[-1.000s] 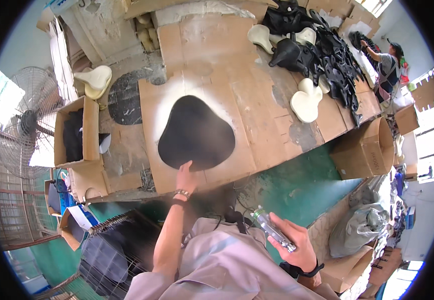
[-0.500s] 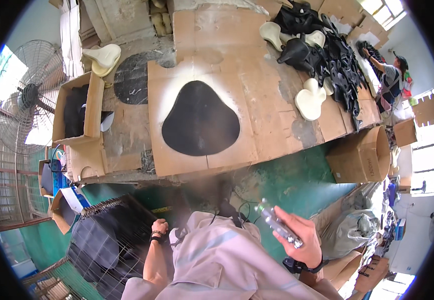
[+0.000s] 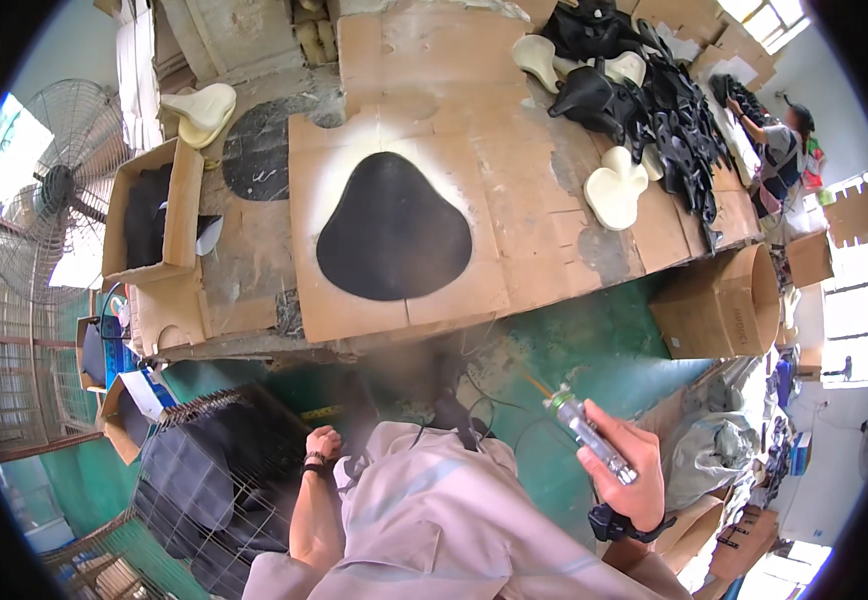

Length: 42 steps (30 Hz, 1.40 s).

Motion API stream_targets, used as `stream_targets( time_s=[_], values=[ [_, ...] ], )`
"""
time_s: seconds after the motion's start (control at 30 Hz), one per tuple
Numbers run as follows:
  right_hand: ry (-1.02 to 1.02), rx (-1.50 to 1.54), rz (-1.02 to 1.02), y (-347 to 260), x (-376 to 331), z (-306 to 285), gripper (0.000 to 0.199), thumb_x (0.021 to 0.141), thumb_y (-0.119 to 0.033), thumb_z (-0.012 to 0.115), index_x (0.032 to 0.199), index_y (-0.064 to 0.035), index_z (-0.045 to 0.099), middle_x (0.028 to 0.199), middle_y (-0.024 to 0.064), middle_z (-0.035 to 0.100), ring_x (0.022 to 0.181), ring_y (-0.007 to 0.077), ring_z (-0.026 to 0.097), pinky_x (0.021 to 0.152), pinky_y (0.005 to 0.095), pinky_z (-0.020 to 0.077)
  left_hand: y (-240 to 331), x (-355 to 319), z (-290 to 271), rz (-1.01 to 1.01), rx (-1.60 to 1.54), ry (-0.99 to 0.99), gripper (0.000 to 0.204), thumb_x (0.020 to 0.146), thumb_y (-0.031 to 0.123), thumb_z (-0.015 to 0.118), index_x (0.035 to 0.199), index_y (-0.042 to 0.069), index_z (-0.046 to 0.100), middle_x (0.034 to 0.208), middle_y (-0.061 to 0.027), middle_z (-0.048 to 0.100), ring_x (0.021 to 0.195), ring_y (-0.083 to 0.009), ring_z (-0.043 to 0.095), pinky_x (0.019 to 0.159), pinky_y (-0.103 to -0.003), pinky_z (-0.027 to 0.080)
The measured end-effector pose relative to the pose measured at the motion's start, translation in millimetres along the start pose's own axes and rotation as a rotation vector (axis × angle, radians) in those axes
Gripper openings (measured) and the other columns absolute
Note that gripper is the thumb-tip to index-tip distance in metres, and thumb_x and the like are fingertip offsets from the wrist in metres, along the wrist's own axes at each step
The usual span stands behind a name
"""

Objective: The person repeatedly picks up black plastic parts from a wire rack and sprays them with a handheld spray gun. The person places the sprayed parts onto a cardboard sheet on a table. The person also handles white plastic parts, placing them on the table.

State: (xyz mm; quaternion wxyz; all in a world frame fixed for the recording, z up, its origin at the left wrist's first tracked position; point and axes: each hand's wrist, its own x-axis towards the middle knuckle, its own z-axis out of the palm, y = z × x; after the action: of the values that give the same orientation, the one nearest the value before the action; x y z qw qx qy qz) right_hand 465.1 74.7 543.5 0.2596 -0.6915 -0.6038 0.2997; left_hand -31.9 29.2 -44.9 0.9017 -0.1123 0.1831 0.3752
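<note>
In my right hand (image 3: 626,462) is a slim metal spray gun (image 3: 594,440) with a green ring near its nozzle, held off the table over the green floor. My fingers are wrapped round its body. On the cardboard-covered table lies a black, rounded-triangular saddle cover piece (image 3: 394,230), flat, with a pale halo of spray on the cardboard sheet (image 3: 339,325) around its upper edges. My left hand (image 3: 322,442) is curled closed beside a wire basket (image 3: 244,425) of black sheets, apart from the table; nothing shows in it.
Cream saddle shapes (image 3: 616,190) and a heap of black saddle parts (image 3: 679,130) lie on the table's right. A cardboard box (image 3: 186,215) of black pieces stands left, near a large fan (image 3: 57,185). A big carton (image 3: 719,310) stands on the floor; a person (image 3: 782,150) works beyond.
My right hand has moved right with the spray gun, away from the black piece. My left hand has risen slightly. The view has shifted a little; the black piece stays on its cardboard.
</note>
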Motion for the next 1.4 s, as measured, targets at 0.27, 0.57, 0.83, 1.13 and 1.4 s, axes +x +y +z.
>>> stream_targets(
  time_s=[0.27, 0.57, 0.83, 1.13, 1.4],
  values=[
    [-0.095, 0.141, -0.148, -12, 26, 41, 0.056, 0.073, 0.005, 0.073, 0.127, 0.0034, 0.061, 0.086, 0.0157, 0.066, 0.067, 0.0264, 0.064, 0.064, 0.0302, 0.0494, -2, 19, 92, 0.086, 0.879, 0.949, 0.011, 0.093, 0.007, 0.058, 0.103, 0.007, 0.064, 0.087, -0.0096, 0.067, 0.066, -0.0191, 0.063, 0.049, -0.031, 0.047],
    [0.102, 0.113, -0.211, 2, 66, 51, 0.059, 0.078, 0.008, 0.069, 0.134, -0.0014, 0.057, 0.096, 0.0187, 0.068, 0.081, 0.0312, 0.068, 0.072, 0.0328, 0.0537, -13, 2, 29, 0.114, 1.077, 0.900, 0.018, 0.088, 0.009, 0.064, 0.104, 0.001, 0.067, 0.082, -0.0094, 0.069, 0.066, -0.0186, 0.064, 0.056, -0.030, 0.050],
    [0.159, 0.027, -0.137, 17, 54, 45, 0.057, 0.076, 0.008, 0.069, 0.131, 0.0009, 0.058, 0.092, 0.0189, 0.067, 0.076, 0.0318, 0.067, 0.070, 0.0346, 0.0534, -16, 3, 10, 0.295, 2.097, 0.563, 0.005, 0.078, 0.013, 0.063, 0.075, 0.011, 0.066, 0.078, -0.0003, 0.066, 0.077, -0.0182, 0.067, 0.067, -0.031, 0.056],
    [0.065, 0.059, -0.110, -2, 39, 27, 0.060, 0.072, 0.010, 0.069, 0.130, 0.0006, 0.059, 0.091, 0.0193, 0.067, 0.076, 0.0343, 0.067, 0.070, 0.0346, 0.0531, 4, 16, 15, 0.128, 0.699, 0.779, 0.029, 0.092, 0.007, 0.060, 0.119, -0.002, 0.061, 0.086, -0.0120, 0.067, 0.068, -0.0242, 0.067, 0.054, -0.036, 0.053],
    [0.060, 0.066, -0.120, 5, 34, 25, 0.064, 0.068, 0.010, 0.065, 0.131, -0.0004, 0.059, 0.089, 0.0181, 0.067, 0.072, 0.0350, 0.065, 0.067, 0.0348, 0.0527, 10, 34, 63, 0.066, 0.753, 0.818, 0.016, 0.093, 0.006, 0.058, 0.107, 0.005, 0.062, 0.077, -0.0065, 0.063, 0.059, -0.0182, 0.061, 0.046, -0.032, 0.048]
  ],
)
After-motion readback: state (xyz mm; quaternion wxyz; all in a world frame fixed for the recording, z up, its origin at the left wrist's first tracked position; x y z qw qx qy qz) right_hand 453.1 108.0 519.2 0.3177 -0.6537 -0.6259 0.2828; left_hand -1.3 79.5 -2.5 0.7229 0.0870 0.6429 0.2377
